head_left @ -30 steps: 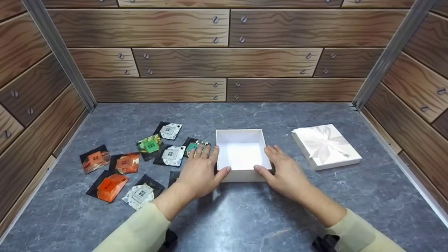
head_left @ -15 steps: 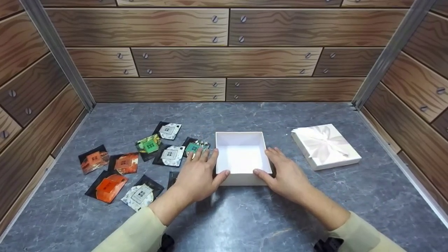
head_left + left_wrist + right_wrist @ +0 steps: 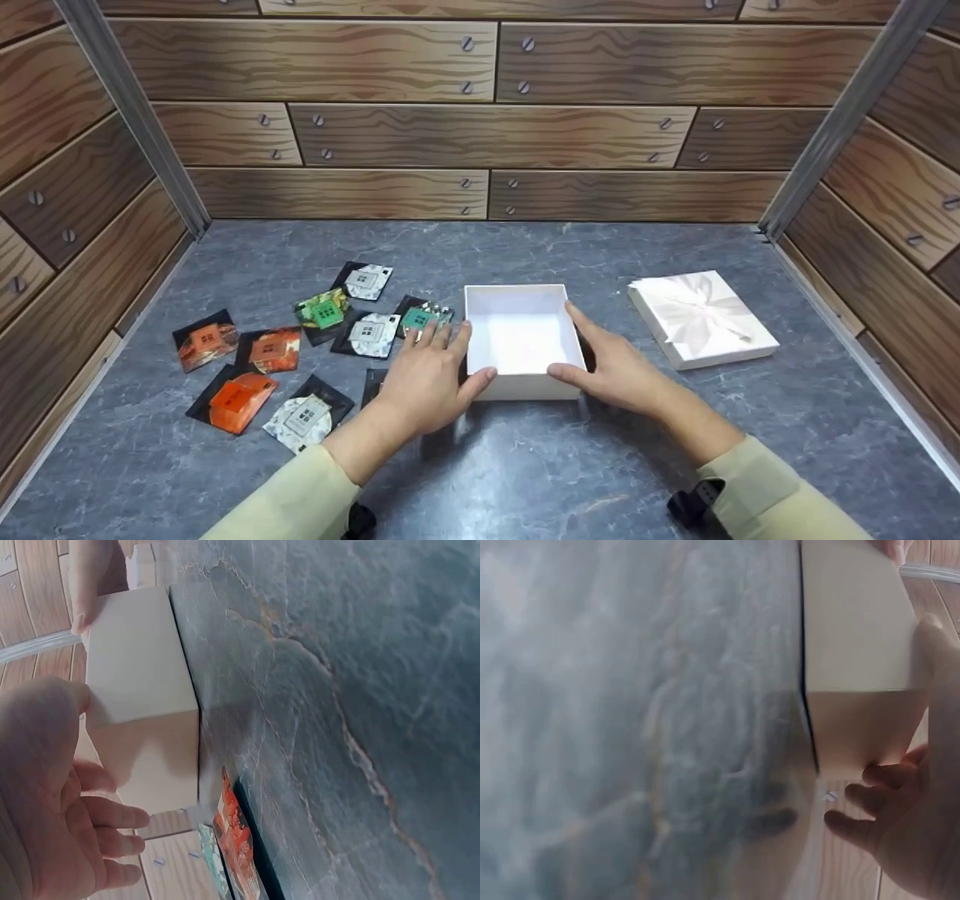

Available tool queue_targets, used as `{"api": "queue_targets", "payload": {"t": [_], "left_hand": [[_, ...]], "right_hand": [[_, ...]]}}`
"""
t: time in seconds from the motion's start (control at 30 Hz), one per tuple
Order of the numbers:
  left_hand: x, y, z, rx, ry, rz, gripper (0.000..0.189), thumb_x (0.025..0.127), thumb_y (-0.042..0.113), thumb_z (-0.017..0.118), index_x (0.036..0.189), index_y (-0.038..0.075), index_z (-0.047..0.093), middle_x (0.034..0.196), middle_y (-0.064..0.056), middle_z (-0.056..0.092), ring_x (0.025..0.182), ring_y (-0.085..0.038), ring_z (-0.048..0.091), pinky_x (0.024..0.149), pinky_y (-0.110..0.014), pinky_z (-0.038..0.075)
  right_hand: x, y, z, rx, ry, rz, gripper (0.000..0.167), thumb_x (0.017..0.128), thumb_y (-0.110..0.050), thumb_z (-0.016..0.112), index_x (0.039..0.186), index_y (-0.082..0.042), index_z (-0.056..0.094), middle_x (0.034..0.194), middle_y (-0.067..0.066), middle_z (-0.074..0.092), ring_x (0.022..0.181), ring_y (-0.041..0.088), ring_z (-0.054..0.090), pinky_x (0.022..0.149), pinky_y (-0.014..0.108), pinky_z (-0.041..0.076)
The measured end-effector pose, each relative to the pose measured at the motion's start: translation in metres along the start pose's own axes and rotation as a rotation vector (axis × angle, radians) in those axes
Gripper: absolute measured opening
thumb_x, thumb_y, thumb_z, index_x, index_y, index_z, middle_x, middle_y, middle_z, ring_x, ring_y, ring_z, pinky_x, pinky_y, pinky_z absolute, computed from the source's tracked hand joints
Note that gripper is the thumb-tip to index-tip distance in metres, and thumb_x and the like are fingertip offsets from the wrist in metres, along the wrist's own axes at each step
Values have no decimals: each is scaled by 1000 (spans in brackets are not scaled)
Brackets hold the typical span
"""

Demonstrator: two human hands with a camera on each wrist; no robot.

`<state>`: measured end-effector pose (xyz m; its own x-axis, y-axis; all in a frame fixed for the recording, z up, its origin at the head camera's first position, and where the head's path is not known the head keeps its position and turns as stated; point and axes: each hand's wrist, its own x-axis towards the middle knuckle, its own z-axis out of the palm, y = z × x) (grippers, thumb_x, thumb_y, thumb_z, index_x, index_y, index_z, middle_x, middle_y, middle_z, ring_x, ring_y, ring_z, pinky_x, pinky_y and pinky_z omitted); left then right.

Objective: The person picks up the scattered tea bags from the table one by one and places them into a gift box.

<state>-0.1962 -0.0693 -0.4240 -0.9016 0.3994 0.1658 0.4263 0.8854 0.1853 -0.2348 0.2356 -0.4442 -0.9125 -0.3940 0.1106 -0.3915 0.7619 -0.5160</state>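
Note:
A white lidless square box [image 3: 525, 386] stands upright between both hands in the head view, its bare inside facing up. My left hand [image 3: 424, 382] lies along its left side, fingers extended and spread, thumb at the front left corner. The left wrist view shows that thumb touching the box [image 3: 139, 660], the other fingers loose beside it. My right hand [image 3: 619, 367] is at the right side, index finger along the wall and thumb at the front rim. In the right wrist view, the other fingers of the right hand [image 3: 907, 825] bend slightly near the box wall.
Several flat printed sachets lie left of the box, among them an orange one [image 3: 241, 399], a green one [image 3: 325, 310] and a white one [image 3: 306, 417]. A white lid [image 3: 705, 319] with a ribbon bow rests at right. Wood-patterned walls [image 3: 420, 135] enclose the grey tabletop [image 3: 517, 480].
The box has slid slightly toward me between both hands, mostly in the first half second. My right index finger has straightened along the box's side. Sachets and lid remain in place.

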Motion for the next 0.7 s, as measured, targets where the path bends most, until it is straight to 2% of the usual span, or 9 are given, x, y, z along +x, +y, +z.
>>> {"api": "queue_targets", "payload": {"t": [0.4,0.6,0.7], "left_hand": [[2,-4,3,-28,29,7,84,105,66,46,158,0,47,149,-30,56,143,-49,48,120,-64,32],[2,-4,-2,-25,14,4,84,105,68,45,159,3,46,151,-29,54,144,-48,47,120,-66,30],[2,-10,-8,-62,15,-14,84,106,67,43,162,5,42,155,-26,51,146,-46,45,123,-66,25]], "right_hand": [[-2,6,6,69,49,-63,99,98,-50,74,171,-12,20,152,28,54,134,42,57,109,60,47],[-2,6,6,43,53,-63,97,97,-50,74,170,-9,23,149,32,54,132,45,58,109,61,47],[-1,5,6,31,45,-60,97,98,-50,73,169,-8,23,149,33,54,132,46,58,109,62,46]]}}
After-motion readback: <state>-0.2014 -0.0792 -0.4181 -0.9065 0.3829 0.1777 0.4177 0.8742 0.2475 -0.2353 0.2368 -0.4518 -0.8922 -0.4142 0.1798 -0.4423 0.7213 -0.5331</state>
